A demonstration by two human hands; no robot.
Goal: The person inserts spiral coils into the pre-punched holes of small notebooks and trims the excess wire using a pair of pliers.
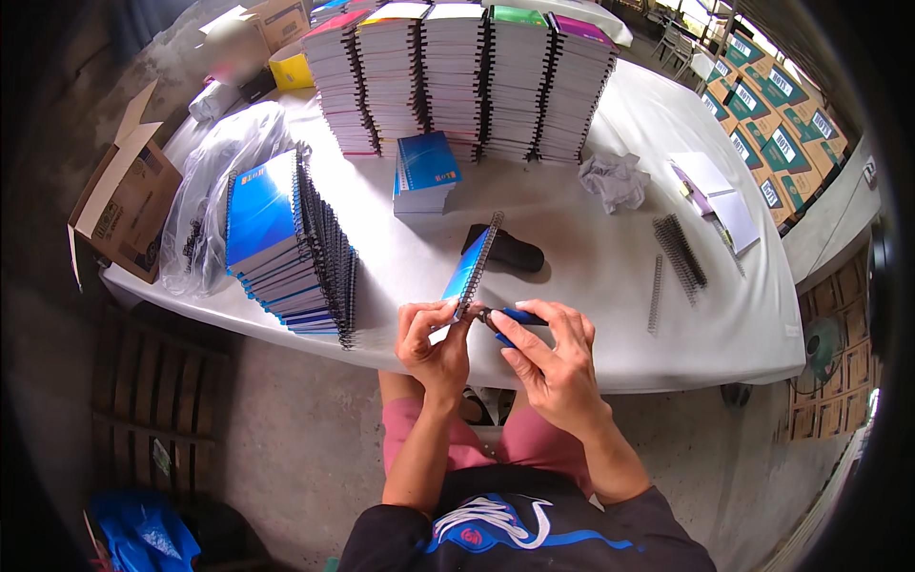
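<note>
My left hand point(434, 338) holds a blue spiral notebook point(474, 264) by its lower end, edge-on, with the black wire binding facing right. My right hand point(553, 357) grips blue-handled pliers point(510, 319), and the tool's jaws meet the bottom of the notebook's wire spine. Both hands hover just over the near edge of the white-covered table point(591, 276). A black pouch-like object point(505, 250) lies on the table right behind the notebook.
A leaning stack of blue spiral notebooks point(286, 248) sits at the left. Tall notebook stacks point(457, 76) line the back, with a small blue pile point(424, 172) in front. Loose black wire coils point(679, 250), crumpled cloth point(615, 179), cardboard box point(124, 200), green-white cartons point(772, 124).
</note>
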